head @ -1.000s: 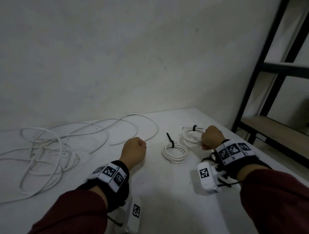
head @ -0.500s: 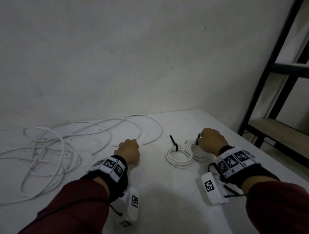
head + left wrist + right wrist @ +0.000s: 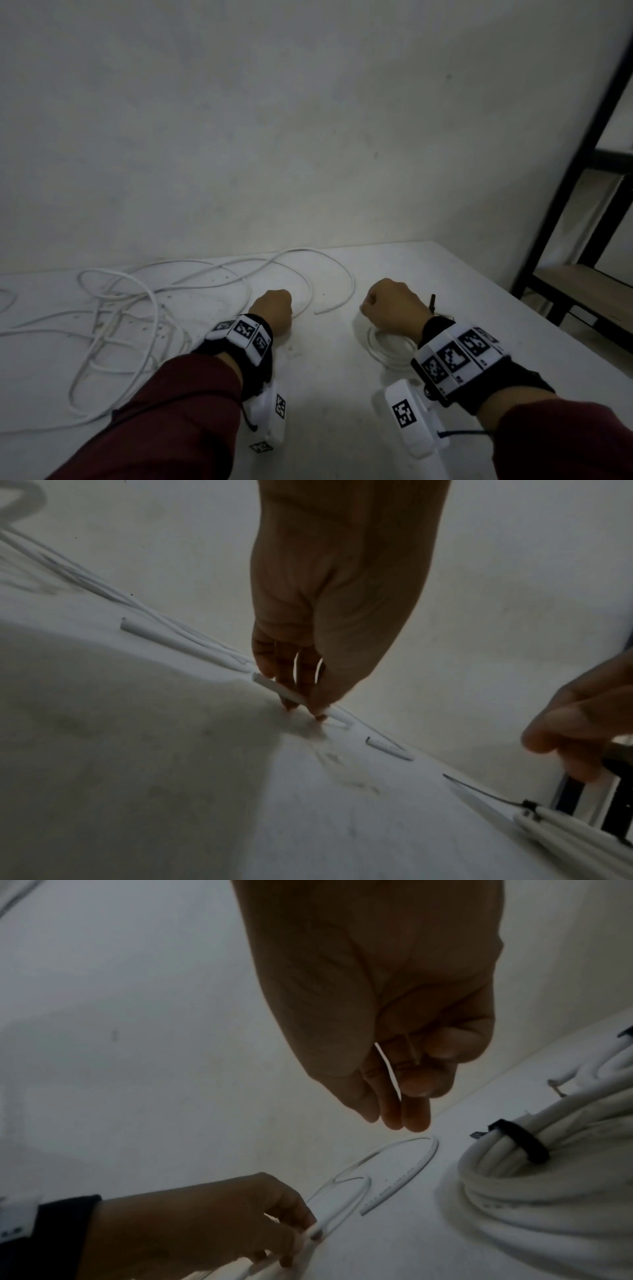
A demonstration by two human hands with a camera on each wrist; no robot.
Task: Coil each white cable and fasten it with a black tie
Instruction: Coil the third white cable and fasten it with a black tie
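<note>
The left hand's fingers [image 3: 291, 680] curl down and pinch the free end of a loose white round cable [image 3: 284, 691] against the white tabletop [image 3: 325, 394], near the centre of the head view. That left hand [image 3: 272, 313] shows there as a fist, with the cable's tangled loops [image 3: 113, 318] sprawling toward the left edge of the frame. The right hand [image 3: 394, 308], centre-right, has its fingers [image 3: 411, 1085] curled in on themselves with nothing gripped. Just below it lies a coiled white cable [image 3: 534, 1177] bound by a black tie [image 3: 520, 1139], partly hidden by the wrist in the head view. A black metal shelf frame [image 3: 561, 212] stands at the right edge.
</note>
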